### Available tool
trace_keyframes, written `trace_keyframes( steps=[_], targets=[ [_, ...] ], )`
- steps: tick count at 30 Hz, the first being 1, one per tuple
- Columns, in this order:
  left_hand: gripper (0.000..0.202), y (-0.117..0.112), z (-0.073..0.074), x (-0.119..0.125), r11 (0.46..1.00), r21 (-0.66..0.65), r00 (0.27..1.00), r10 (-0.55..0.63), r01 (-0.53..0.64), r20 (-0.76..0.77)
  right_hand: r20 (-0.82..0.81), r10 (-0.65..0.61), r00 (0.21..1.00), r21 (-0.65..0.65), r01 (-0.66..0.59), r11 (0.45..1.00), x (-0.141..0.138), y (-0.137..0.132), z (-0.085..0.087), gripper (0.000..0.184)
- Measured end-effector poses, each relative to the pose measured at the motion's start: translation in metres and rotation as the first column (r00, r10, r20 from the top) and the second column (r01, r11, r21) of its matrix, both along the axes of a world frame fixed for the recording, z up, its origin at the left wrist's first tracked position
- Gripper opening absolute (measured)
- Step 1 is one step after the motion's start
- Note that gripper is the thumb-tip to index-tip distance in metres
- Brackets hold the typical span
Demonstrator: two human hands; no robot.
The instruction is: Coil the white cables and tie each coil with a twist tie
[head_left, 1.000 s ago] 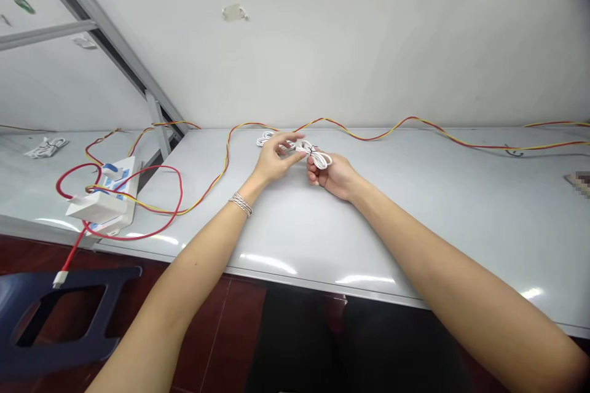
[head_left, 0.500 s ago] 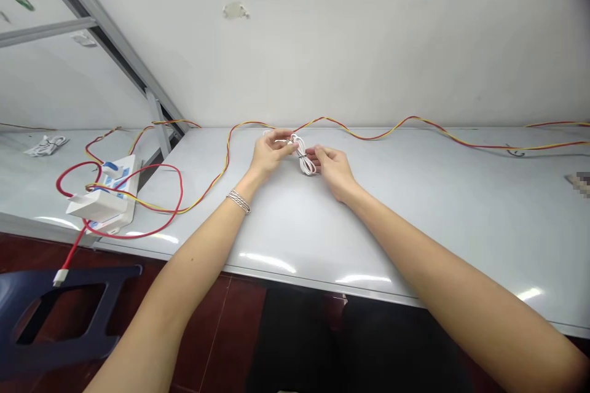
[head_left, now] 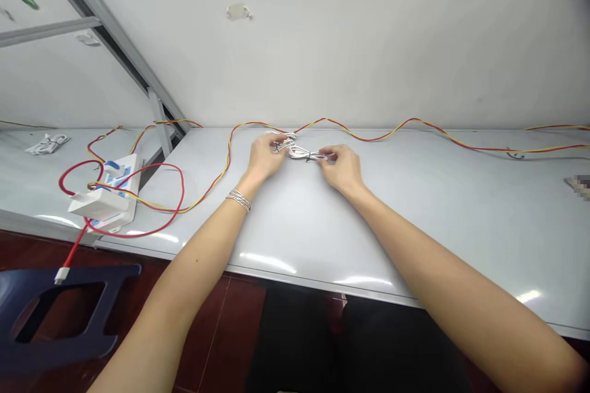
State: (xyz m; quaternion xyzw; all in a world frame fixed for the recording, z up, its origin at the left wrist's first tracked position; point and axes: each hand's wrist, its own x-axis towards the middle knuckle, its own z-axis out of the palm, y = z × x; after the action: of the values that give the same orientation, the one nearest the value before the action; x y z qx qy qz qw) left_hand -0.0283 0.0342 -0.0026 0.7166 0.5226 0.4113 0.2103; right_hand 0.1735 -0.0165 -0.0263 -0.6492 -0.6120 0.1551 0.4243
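Note:
A white cable, coiled and cinched at its middle with a black tie, lies sideways between my two hands near the back of the grey table. The fingertips of my right hand are closed on the right end of this coil. At its left end, my left hand has its fingers closed round more white cable, where another black tie shows. Some white strands stick out behind the left fingers. Whether these strands belong to the same cable, I cannot tell.
A white power strip with plugs and a white adapter stands on the left, with a looping red cable. Red and yellow wires run along the wall. Another white cable bundle lies far left. A blue stool stands below.
The tied white coil has turned from a steep slant to lying almost level. My right hand has taken hold of its right end, and my left hand has shifted slightly left.

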Motion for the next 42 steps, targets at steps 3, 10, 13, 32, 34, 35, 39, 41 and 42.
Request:
trace_keyframes(
  steps=[3,10,13,32,34,35,39,41,42],
  targets=[
    [0.032,0.006,-0.007,-0.006,0.997,-0.009,0.997,0.075,-0.075,-0.028,0.045,-0.013,0.999,-0.014,0.014,1.0,0.004,0.002,0.001,0.013],
    [0.04,0.01,-0.016,-0.01,0.996,-0.056,0.998,0.066,-0.067,-0.016,0.124,-0.101,0.987,-0.026,0.105,0.994,0.019,0.007,0.001,0.014],
    [0.031,0.007,-0.01,-0.006,0.992,-0.109,0.998,0.067,-0.065,0.014,0.122,-0.153,0.981,-0.038,0.159,0.987,0.023,0.009,0.001,0.01],
    [0.054,-0.004,-0.005,0.012,0.791,-0.181,0.646,-0.318,0.584,0.693,-0.314,0.41,0.856,0.019,-0.426,0.904,-0.005,-0.009,0.013,0.033],
    [0.056,-0.005,-0.005,0.013,0.782,-0.171,0.647,-0.348,0.6,0.679,-0.374,0.447,0.812,0.052,-0.463,0.885,-0.003,-0.008,0.013,0.033],
    [0.056,-0.006,-0.005,0.013,0.778,-0.171,0.651,-0.359,0.604,0.669,-0.385,0.455,0.803,0.058,-0.471,0.88,-0.002,-0.008,0.013,0.033],
    [0.053,-0.008,-0.007,0.017,0.827,-0.176,0.719,-0.335,0.534,0.609,-0.319,0.453,0.832,0.028,-0.47,0.882,-0.001,-0.007,0.012,0.031],
    [0.052,-0.008,-0.009,0.018,0.876,-0.182,0.769,-0.273,0.448,0.578,-0.289,0.427,0.857,0.01,-0.444,0.896,-0.002,-0.007,0.011,0.029],
    [0.05,-0.008,-0.01,0.019,0.894,-0.187,0.789,-0.24,0.406,0.566,-0.281,0.401,0.872,0.001,-0.417,0.909,-0.003,-0.007,0.011,0.029]
  ],
)
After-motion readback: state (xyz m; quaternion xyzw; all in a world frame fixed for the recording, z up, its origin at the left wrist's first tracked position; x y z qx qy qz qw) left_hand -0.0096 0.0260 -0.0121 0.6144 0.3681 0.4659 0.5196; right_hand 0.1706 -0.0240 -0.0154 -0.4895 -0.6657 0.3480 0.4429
